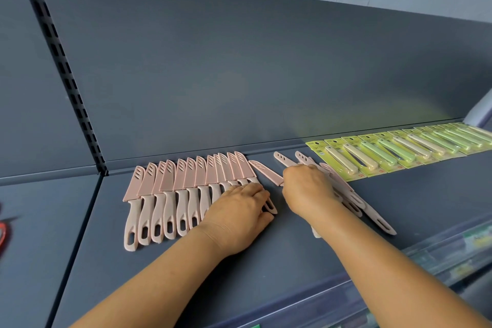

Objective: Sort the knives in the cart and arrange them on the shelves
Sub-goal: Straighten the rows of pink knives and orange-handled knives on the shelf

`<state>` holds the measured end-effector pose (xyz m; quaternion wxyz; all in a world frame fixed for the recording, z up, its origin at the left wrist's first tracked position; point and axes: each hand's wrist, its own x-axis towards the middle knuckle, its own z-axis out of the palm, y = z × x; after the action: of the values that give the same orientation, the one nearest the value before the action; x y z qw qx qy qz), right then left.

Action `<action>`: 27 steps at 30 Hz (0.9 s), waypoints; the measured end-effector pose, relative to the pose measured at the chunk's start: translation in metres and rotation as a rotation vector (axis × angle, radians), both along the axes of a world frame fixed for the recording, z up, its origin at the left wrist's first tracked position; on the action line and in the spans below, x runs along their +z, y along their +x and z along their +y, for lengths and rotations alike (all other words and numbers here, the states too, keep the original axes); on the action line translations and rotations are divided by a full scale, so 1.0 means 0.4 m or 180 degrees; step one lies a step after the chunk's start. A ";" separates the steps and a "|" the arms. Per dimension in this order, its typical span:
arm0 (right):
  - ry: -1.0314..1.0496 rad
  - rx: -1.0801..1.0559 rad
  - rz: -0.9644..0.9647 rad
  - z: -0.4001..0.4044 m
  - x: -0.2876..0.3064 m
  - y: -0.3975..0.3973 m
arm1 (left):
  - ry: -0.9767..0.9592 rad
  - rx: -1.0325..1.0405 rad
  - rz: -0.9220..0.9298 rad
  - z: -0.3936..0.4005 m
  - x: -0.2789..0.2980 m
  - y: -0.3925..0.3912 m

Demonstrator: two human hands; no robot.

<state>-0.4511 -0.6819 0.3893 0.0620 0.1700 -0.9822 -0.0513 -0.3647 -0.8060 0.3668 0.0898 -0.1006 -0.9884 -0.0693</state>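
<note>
Left hand (239, 210) flat on roughly twelve pink knives (170, 194).

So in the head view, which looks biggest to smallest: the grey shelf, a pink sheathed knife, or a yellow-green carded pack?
1. Grey metal shelf
2. Pink sheathed knife, yellow-green carded pack: alike; the pack lies farther away, so unsure.

Pink sheathed knives (170, 194) — overlapping row

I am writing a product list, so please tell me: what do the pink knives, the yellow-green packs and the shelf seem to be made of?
Pink knives: sheaths and handles look like matte moulded plastic, one even colour with cut-out slots; the blades are hidden.
Yellow-green packs: probably printed card under clear plastic blisters, judging by the glossy highlights.
Shelf: likely painted sheet metal, smooth dark blue-grey with a folded edge.
</note>
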 end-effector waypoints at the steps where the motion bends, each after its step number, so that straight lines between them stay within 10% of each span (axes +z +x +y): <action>1: -0.0082 -0.0008 -0.0003 -0.008 0.000 -0.005 | 0.0010 0.0006 -0.0004 0.001 0.000 0.000; 27: -0.1461 0.0267 -0.0928 -0.002 0.030 0.045 | 0.0007 -0.0035 0.0035 -0.005 -0.006 -0.003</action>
<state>-0.4329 -0.6827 0.4013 -0.0411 0.1975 -0.9588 0.2002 -0.3658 -0.8081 0.3646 0.0949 -0.1063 -0.9873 -0.0704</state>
